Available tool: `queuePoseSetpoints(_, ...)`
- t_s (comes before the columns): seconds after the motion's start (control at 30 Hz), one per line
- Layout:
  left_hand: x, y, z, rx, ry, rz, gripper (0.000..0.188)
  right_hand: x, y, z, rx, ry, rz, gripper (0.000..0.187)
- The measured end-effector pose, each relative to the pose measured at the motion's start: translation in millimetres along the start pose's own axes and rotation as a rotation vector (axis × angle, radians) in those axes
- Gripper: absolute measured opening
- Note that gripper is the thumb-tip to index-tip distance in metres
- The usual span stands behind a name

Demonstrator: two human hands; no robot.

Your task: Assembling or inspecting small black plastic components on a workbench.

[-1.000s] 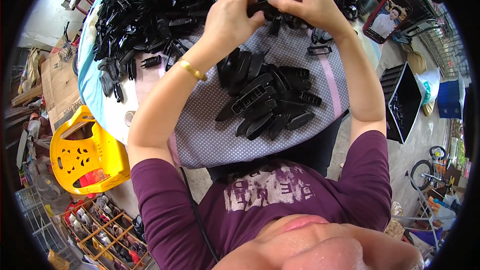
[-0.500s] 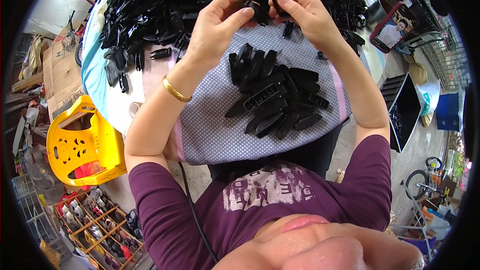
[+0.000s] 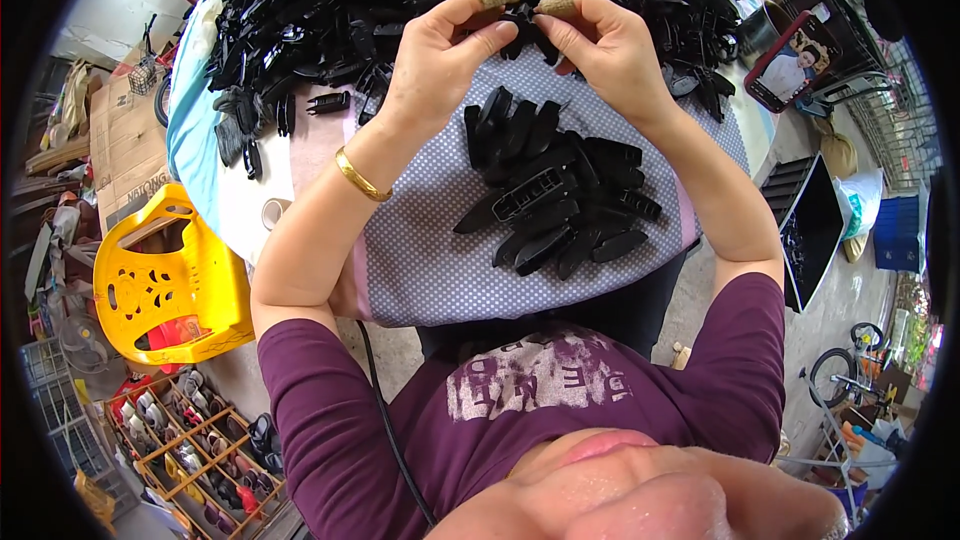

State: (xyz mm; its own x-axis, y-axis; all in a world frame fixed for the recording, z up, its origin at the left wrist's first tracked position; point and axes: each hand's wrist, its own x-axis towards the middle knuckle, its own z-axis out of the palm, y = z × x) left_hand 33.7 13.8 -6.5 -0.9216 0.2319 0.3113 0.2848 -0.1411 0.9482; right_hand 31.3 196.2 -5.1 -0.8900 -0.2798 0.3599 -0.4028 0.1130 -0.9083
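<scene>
Both my hands are raised over the near edge of a large heap of black plastic parts (image 3: pixel 310 15). Tan covers wrap the index fingertips of each. Thumb and index finger of my left hand (image 3: pixel 448 52) pinch a small black plastic part (image 3: pixel 518 16). My right hand (image 3: pixel 602 48) pinches at the same spot from the other side, tips almost meeting; whether it is one piece or two is hidden by the fingers. Closer to my body, a smaller pile of long, curved black plastic pieces (image 3: pixel 540 190) lies on a dotted grey cloth (image 3: pixel 420 260).
A yellow plastic chair (image 3: pixel 170 290) stands left of the round table, beyond a shoe rack (image 3: pixel 195 450). A phone showing a picture (image 3: pixel 795 60) is propped at the table's right. A black crate (image 3: pixel 815 230) sits on the floor there. A tape roll (image 3: pixel 275 212) lies at the left.
My hands have come together; the right one has turned inward and lowered slightly, and its fingertips now meet the part in the left. The near pile looks the same.
</scene>
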Motion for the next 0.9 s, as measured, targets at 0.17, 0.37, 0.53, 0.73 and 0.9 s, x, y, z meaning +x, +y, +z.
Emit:
queuePoseSetpoints(0.17, -0.1, -2.0, 4.3, 0.005, 0.079, -0.027, 0.034, -1.2, 3.2, 1.9, -0.417, 0.105, -0.322, 0.016)
queuePoseSetpoints(0.37, -3.1, -1.5, 10.5, -0.219, 0.085, -0.131, 0.031, -5.0, -5.8, 7.1, -0.679, 0.136, -0.549, 0.015)
queuePoseSetpoints(0.53, 1.8, 3.8, -1.3, -0.219, -0.011, 0.031, 0.028, 0.2, 2.9, 4.3, -0.501, 0.061, -0.296, 0.024)
queuePoseSetpoints(0.73, 3.6, 5.9, -14.4, -0.220, -0.151, -0.078, 0.027, -2.1, -1.5, 4.4, -0.415, -0.090, -0.279, 0.030)
queuePoseSetpoints(0.9, 0.9, 9.5, -11.3, -0.256, -0.180, -0.014, 0.022, -7.6, 0.4, 12.2, -0.474, 0.011, -0.474, 0.027)
